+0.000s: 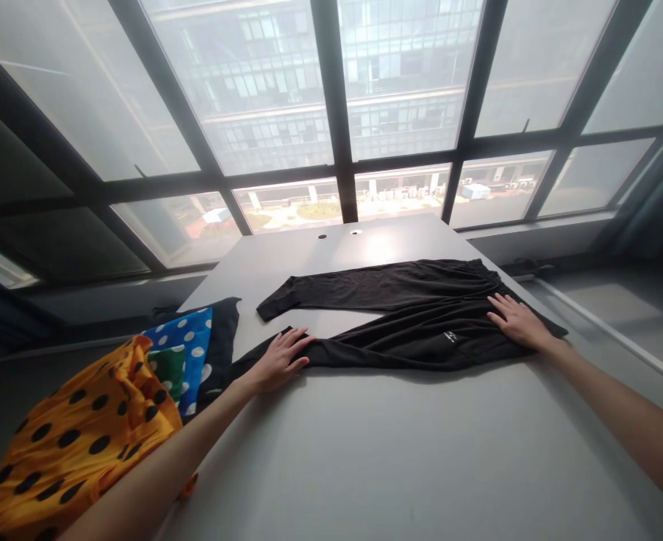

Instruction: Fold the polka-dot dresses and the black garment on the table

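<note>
Trousers [421,323] lie beneath left hand [279,361] and right hand [519,321], both spread (one hem [243,362] unclear).

The room resembles an upper-floor office. A white counter [399,451] with two round holes [322,237] stands before dark-framed windows [339,135], which overlook a glazed multi-storey building [263,90].

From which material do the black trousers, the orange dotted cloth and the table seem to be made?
Black trousers: probably soft matte knit, lying limp in folds.
Orange dotted cloth: thin fabric, perhaps slightly satiny, draping in creases; fibre unclear.
Table: perhaps laminate or painted board, smooth, with soft glare at its far end.
</note>
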Demonstrator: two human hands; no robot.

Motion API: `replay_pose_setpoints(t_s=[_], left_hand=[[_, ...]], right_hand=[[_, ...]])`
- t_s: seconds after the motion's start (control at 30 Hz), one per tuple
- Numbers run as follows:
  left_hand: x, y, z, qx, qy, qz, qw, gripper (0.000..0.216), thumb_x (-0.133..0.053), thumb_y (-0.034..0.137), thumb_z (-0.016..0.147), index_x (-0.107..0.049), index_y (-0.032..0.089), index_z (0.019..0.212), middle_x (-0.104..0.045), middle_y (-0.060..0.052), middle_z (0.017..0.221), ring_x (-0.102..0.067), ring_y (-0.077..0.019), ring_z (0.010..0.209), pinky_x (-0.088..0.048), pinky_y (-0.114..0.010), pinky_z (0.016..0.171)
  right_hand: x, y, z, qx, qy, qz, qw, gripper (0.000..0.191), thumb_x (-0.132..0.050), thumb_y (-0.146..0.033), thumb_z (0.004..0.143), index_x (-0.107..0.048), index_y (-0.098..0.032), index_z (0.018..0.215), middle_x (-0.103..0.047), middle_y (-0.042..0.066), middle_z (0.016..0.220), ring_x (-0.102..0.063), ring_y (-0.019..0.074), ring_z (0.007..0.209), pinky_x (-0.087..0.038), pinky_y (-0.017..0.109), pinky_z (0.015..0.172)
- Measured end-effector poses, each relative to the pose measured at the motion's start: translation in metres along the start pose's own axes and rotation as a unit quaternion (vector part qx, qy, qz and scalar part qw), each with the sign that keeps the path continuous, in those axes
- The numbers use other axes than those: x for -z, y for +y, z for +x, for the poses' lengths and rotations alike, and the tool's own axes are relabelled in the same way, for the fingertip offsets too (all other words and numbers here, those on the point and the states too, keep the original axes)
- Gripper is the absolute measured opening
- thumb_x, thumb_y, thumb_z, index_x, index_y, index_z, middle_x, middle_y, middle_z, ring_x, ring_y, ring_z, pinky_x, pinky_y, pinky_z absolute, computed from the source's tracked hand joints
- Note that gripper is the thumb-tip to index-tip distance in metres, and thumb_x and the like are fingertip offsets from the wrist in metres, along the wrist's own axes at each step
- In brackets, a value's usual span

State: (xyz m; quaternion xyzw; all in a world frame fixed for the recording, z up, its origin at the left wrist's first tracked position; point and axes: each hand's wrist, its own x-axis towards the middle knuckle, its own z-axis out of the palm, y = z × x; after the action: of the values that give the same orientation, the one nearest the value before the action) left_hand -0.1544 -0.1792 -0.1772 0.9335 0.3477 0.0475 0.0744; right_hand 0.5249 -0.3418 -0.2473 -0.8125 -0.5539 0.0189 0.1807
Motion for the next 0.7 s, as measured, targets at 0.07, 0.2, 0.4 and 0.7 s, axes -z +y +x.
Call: replay_pose_setpoints(t_s=[0.07,0.2,0.4,0.7], left_hand=[[0.0,0.005,-0.006,-0.03,0.021,-0.014,0.999,0.054,-0.05,0.05,0.106,-0.051,0.036,0.158,-0.045,-0.004,0.166,-0.04,-0.0326,0.152,-0.03,-0.053,0.127],[0.002,0.0,-0.012,-0.01,0.086,-0.03,0.996,0.06,-0.056,0.052,0.102,-0.051,0.031,0.158,-0.046,-0.01,0.163,-0.045,-0.0347,0.147,-0.038,-0.053,0.123],[0.01,-0.011,-0.032,0.098,0.061,-0.055,0.992,0.104,-0.079,0.071,0.076,-0.049,0.018,0.159,-0.051,-0.02,0.159,-0.046,-0.0428,0.147,-0.041,-0.055,0.121],[0.037,-0.01,-0.038,0.09,0.09,-0.166,0.978,0.04,-0.057,0.046,0.092,-0.081,0.023,0.114,-0.08,-0.008,0.118,-0.075,-0.0316,0.113,-0.056,-0.044,0.107]], right_hand=[[0.003,0.025,-0.008,0.0,0.001,-0.017,1.0,0.063,-0.055,-0.047,0.092,-0.058,-0.023,0.15,-0.046,0.01,0.165,-0.037,0.0343,0.156,-0.028,0.057,0.127],[0.008,0.061,-0.015,0.013,-0.008,-0.05,0.999,0.069,-0.043,-0.054,0.095,-0.054,-0.02,0.153,-0.045,0.013,0.166,-0.036,0.0353,0.156,-0.031,0.059,0.126],[0.019,0.023,-0.014,-0.002,0.067,-0.078,0.995,0.06,-0.043,-0.044,0.093,-0.065,-0.015,0.14,-0.056,0.021,0.154,-0.045,0.0416,0.149,-0.038,0.067,0.118],[0.009,-0.161,-0.067,0.279,0.066,0.096,0.953,0.037,-0.052,-0.041,0.103,-0.078,-0.022,0.12,-0.065,0.013,0.143,-0.054,0.0333,0.141,-0.043,0.055,0.122]])
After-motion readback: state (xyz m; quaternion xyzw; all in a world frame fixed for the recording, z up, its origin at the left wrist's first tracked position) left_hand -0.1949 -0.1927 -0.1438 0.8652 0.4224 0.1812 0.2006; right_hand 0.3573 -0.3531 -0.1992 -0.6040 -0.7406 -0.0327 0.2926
